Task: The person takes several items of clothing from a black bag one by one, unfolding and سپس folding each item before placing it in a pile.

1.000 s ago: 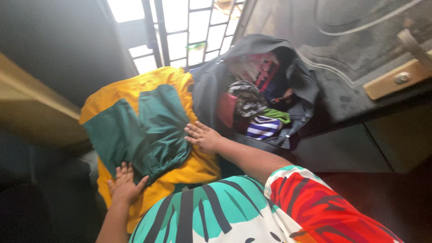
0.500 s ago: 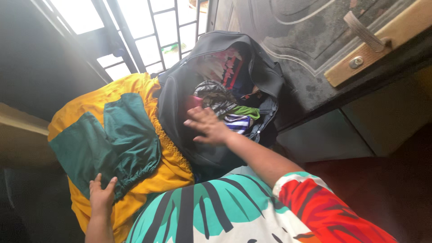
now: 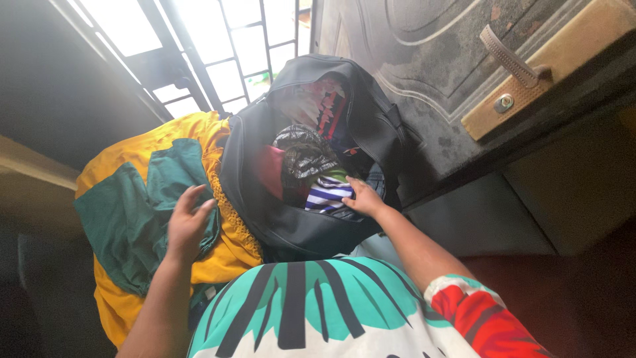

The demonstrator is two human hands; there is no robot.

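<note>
Now, open left hand [image 3: 187, 222] on crumpled green cloth [image 3: 142, 212]; right hand [image 3: 363, 197] gripping striped garment [image 3: 326, 192] in black bag [image 3: 291, 225].

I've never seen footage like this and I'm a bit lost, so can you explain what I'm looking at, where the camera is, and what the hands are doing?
There is no machine here. The camera sits on a person's head and looks down, so you see their own two bare arms and the bright patterned shirt on their chest at the bottom.

The left hand rests flat on a green cloth, which lies on a yellow cloth. It grips nothing.

The right hand reaches into an open black bag stuffed with clothes, its fingers at a blue and white striped garment. Whether it has actually gripped it is hard to tell.

Behind the bag are a barred window and a dark door with a handle.
</note>
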